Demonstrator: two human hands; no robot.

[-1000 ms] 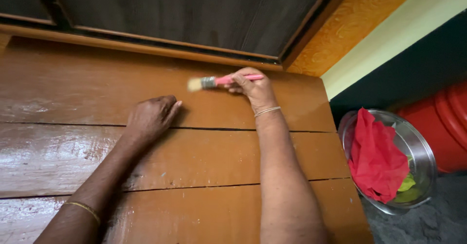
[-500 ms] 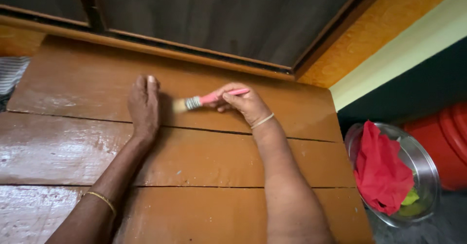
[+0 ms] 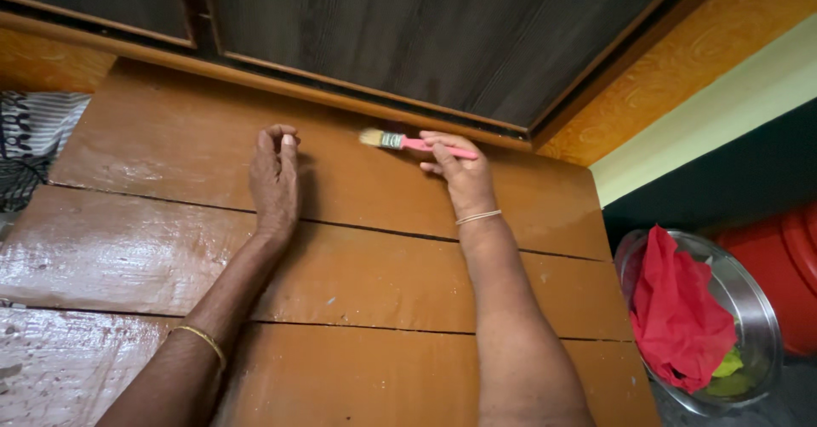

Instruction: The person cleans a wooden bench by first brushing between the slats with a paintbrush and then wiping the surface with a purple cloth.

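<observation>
Beside the steel bowl [image 3: 749, 308] with red cloth [image 3: 672, 316], right-hand fingers [image 3: 442, 150] clamped on paintbrush [image 3: 408, 143].

Glossy brown wooden planks [image 3: 366, 274]; paintbrush [image 3: 413, 143] with pink handle, silver ferrule, pale bristles; dark wood-grain cabinet doors [image 3: 408, 27]; orange patterned wall [image 3: 664, 61]; red cloth [image 3: 677, 308] in silver steel bowl [image 3: 757, 308]; gold bangle [image 3: 200, 338].

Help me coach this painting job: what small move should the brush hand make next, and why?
Probably draw the paintbrush leftward along the top plank. The right hand holds its pink handle with the bristles at the far edge, just below the dark cabinet door, and the left hand rests flat beside that stretch.
</observation>
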